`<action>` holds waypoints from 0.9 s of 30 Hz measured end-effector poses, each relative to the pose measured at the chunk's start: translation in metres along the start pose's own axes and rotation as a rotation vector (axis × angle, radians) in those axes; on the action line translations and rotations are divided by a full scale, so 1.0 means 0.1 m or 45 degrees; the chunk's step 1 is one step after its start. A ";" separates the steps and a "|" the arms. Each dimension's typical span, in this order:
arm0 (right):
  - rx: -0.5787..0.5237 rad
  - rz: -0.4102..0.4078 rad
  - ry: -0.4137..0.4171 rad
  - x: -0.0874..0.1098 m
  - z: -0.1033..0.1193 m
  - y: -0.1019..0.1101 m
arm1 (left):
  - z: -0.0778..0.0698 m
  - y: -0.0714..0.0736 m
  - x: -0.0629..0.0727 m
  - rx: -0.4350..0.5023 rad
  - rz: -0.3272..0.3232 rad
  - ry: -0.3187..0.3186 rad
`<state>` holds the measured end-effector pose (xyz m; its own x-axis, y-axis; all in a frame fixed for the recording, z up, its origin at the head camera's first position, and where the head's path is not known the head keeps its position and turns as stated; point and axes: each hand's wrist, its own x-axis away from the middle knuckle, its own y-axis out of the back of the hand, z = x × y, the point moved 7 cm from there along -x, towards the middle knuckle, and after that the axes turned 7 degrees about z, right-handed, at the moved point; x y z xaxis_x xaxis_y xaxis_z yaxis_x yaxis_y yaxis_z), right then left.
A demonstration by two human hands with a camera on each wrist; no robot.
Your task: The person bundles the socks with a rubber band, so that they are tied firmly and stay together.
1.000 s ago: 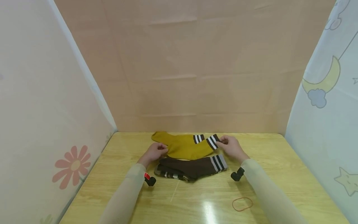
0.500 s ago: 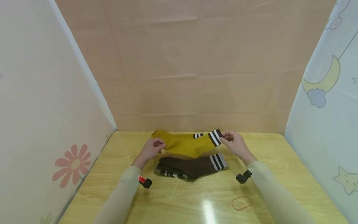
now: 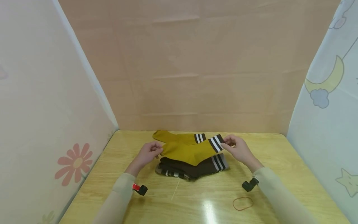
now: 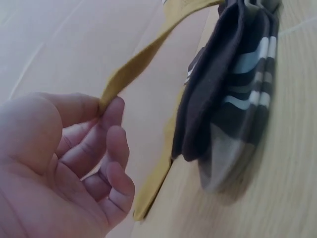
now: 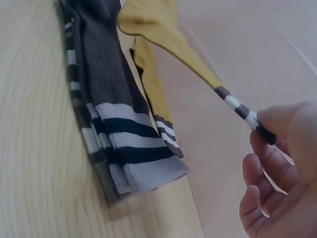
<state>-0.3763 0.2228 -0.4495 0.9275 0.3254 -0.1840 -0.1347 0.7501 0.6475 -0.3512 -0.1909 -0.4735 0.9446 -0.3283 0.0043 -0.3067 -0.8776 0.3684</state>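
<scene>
A yellow sock (image 3: 190, 153) is held stretched above a wooden table (image 3: 156, 205) by two bare hands. Its toe end, toward nine o'clock, is pinched between the thumb and forefinger of the left hand (image 3: 149, 151); that hand's other fingers are seen loosely curled. Its striped cuff, between two and three o'clock, is pinched between the thumb and forefinger of the right hand (image 3: 236, 149), whose remaining fingers are bent as well. The heel is let sag toward six o'clock.

Just beyond, toward eleven o'clock, a second yellow sock (image 3: 179, 137) is laid flat, partly hidden by the held one, its toe pointed toward nine.

At six o'clock from the held sock, a pile of dark socks (image 3: 193, 171) is partly blocked from sight; whether it is touched by the held sock cannot be told. Its grey, black-banded cuff is turned toward three o'clock, and a patterned sock (image 4: 247, 94) is seen beneath the brown one. At four o'clock from the pile, a thin red band (image 3: 240, 210) is left lying on the table. At twelve o'clock, the table is backed by a tan wall (image 3: 179, 62).
</scene>
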 end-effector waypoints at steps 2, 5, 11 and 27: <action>0.004 0.016 0.008 0.03 0.02 -0.01 | 0.01 0.00 0.04 0.016 0.020 0.000; -0.001 0.051 0.005 0.08 0.06 -0.02 | 0.04 -0.01 0.09 0.047 0.048 -0.007; -0.008 0.108 -0.004 0.14 0.07 -0.08 | 0.06 0.00 0.16 0.056 0.045 -0.035; -0.072 0.145 -0.008 0.23 0.05 -0.11 | 0.08 0.01 0.31 0.088 0.103 -0.024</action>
<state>-0.3517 0.2195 -0.4573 0.9072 0.4067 -0.1072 -0.2583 0.7399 0.6211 -0.3226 -0.2045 -0.4801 0.9141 -0.4053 0.0140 -0.3902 -0.8697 0.3022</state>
